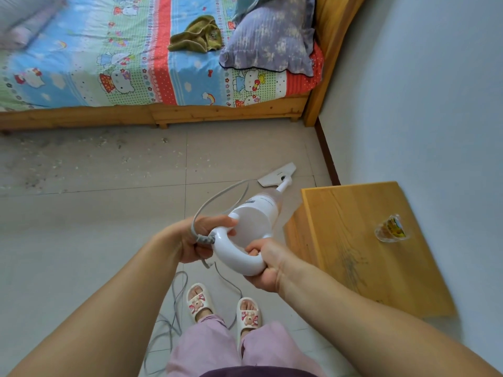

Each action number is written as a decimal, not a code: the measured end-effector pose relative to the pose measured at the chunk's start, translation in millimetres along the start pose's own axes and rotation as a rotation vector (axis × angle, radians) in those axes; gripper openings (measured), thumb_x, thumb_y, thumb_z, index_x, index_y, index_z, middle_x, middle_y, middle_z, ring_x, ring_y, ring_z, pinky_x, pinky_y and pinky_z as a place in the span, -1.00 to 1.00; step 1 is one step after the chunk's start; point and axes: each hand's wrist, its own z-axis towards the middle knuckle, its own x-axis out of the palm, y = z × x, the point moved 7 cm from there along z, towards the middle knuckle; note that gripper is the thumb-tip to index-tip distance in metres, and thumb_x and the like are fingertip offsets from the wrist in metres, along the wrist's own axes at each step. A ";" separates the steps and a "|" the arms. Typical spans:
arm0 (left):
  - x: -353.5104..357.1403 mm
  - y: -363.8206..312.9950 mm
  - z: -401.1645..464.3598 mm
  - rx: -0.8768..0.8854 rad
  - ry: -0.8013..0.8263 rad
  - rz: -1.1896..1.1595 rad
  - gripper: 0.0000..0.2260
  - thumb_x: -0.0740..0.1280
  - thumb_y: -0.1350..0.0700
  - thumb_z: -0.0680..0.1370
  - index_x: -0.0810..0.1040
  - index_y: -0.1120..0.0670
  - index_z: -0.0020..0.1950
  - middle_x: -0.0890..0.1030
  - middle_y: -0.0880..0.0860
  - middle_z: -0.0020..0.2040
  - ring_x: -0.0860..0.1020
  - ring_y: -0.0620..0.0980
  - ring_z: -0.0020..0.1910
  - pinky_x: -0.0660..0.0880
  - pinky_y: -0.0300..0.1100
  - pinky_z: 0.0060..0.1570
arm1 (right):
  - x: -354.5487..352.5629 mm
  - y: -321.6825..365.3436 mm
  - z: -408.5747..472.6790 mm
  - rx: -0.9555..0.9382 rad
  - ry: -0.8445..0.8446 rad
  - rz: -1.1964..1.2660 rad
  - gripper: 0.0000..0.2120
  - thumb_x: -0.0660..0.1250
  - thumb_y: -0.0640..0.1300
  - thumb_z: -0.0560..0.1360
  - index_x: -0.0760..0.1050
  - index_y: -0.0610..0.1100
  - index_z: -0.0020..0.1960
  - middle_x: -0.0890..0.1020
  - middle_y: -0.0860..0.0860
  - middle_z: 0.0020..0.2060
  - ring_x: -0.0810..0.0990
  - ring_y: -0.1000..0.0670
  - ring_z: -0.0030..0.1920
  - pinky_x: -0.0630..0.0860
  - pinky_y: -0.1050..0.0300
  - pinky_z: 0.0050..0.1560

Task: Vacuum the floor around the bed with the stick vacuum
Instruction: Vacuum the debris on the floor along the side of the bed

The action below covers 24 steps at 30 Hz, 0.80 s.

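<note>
I hold a white stick vacuum [255,216] upright in front of me. My right hand [268,263] grips the lower part of its loop handle. My left hand [200,238] holds the upper left of the handle together with the grey power cord [217,198]. The vacuum's flat white floor head [276,175] rests on the tiled floor [109,208] near the wall corner. The wooden bed [163,114] with a cartoon-print sheet lies ahead. Grey dust and crumbs [68,156] are scattered on the tiles along the bed's side at the left.
A wooden nightstand [362,240] stands against the right wall, close to the vacuum, with a small clear cup [392,228] on it. Loose cord [174,308] lies coiled by my slippered feet. A purple pillow [272,39] and an olive cloth [197,35] lie on the bed.
</note>
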 end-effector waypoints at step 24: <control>-20.6 0.1 0.0 -0.032 0.019 0.159 -0.62 0.40 -0.06 0.33 0.54 0.17 0.00 0.42 0.04 -0.51 0.32 -0.07 -0.55 0.18 -0.27 -0.53 | 8.4 -9.7 16.9 0.081 -0.013 -0.041 -0.84 0.15 -0.34 0.51 0.38 -0.12 -0.16 0.30 0.04 -0.74 0.30 0.09 -0.78 0.41 0.32 -0.63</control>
